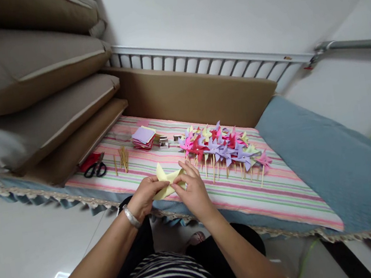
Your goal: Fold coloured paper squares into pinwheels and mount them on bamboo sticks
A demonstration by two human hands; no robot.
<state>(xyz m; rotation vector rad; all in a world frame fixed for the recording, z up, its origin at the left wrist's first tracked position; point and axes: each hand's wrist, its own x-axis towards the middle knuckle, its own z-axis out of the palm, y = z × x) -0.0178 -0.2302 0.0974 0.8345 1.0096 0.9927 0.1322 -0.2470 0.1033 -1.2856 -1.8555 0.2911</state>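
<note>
A pale yellow paper pinwheel (164, 177), its corners partly folded in, is held up between both hands above the front edge of the striped cloth. My left hand (147, 193) pinches its left side, thumb toward the centre. From the right, my right hand (193, 191) closes on it, thumb and fingertip meeting near the middle. Any small part under those fingertips is hidden. Just beyond my right hand lies a cluster of finished pinwheels (223, 149) in pink, red, purple and yellow, on thin wooden sticks.
Behind my left hand are a stack of coloured paper squares (144, 137), thin sticks (124, 159), black-handled scissors (95, 169) and small metallic pieces (163, 142). Large cushions (30, 68) pile up at left. A brown panel (189, 93) and metal railing (208, 57) line the back.
</note>
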